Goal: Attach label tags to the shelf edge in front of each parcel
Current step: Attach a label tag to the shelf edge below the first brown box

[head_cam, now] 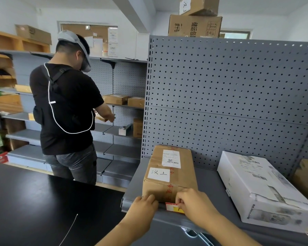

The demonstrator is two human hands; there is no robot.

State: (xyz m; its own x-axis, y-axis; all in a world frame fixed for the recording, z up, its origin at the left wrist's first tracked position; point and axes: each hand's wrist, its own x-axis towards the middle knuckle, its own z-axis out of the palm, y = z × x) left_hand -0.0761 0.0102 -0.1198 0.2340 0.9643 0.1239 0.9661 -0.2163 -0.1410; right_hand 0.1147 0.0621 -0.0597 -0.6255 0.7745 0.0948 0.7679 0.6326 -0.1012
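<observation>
Fingers (182,198) of the right hand (196,203) pinch a red and yellow label tag (174,208) against the shelf edge (164,217), directly before the brown parcel (169,174). The left hand (144,204) rests curled at that edge (whether it holds anything is unclear). This looks like the seating step; next, the tag probably needs pressing flat. The parcel sits close to the edge, crowding the fingers. A white parcel (263,190) lies further right. Another person (66,107) stands beyond the black desk (34,201).
</observation>
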